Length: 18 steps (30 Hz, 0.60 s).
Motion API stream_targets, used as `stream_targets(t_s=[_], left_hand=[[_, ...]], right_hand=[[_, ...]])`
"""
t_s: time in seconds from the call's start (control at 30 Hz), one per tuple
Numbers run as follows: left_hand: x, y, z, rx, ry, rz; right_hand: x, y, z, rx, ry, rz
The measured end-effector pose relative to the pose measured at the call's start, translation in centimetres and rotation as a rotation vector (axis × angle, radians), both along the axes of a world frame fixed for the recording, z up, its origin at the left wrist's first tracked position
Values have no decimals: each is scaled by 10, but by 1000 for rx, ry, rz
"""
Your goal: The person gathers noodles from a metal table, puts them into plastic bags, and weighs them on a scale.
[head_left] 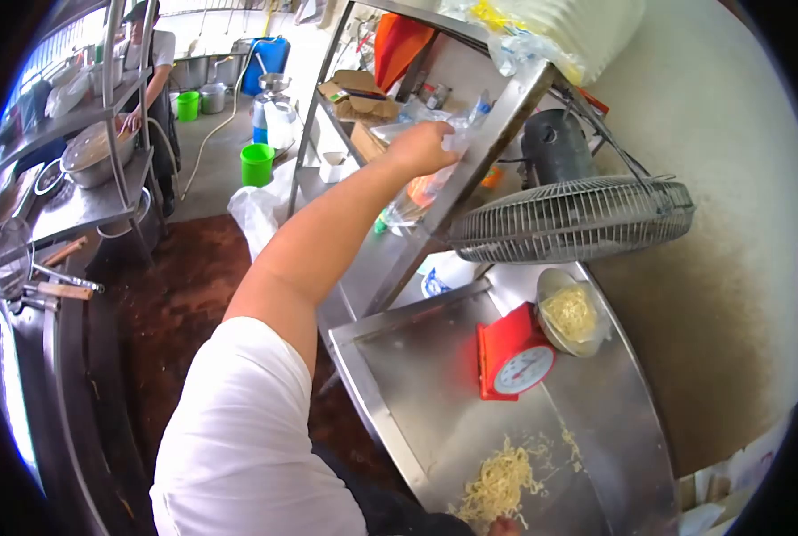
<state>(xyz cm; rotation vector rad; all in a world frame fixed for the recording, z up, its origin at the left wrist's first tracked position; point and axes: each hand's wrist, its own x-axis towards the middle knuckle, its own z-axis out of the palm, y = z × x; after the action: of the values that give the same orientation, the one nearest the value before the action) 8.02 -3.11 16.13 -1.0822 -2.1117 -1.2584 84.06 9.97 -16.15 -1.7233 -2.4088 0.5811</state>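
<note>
My left hand [424,149] is stretched out over the metal shelf, among clear plastic bags [475,116]. Its fingers are curled, and what they hold, if anything, is hidden. Only a small part of my right hand [504,527] shows at the bottom edge, beside a loose pile of pale noodles [502,482] on the steel table [453,402]; its fingers cannot be made out. A red dial scale [517,353] stands farther up the table. Its metal pan [551,284] carries more noodles [571,314].
A black caged fan [578,219] juts out over the table's far end. The shelf's metal post [488,143] stands close to my left forearm. Cardboard boxes [359,96] lie on the shelf. Behind, a person [153,71] works at a rack with a large bowl [95,154].
</note>
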Motion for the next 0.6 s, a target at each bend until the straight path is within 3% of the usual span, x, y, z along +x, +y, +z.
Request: stream_targets(t_s=[0.1,0.2,0.3,0.4,0.6], left_hand=[[-9,8,10,26,7,-18],[-30,20,19,282,-32,4],[-60,32,34,515,-123,-47],[-70,36,53,751,-333,-221],[-58,-8,98,1568,-949,-711]], right_hand=[[6,-38,13,154,36,-11],[-6,-49,16,78,515,-277],[-44,-67,58,333,160,-229],[-59,-55,71,279,67,-131],[-87,-48,72,391,158,-99]])
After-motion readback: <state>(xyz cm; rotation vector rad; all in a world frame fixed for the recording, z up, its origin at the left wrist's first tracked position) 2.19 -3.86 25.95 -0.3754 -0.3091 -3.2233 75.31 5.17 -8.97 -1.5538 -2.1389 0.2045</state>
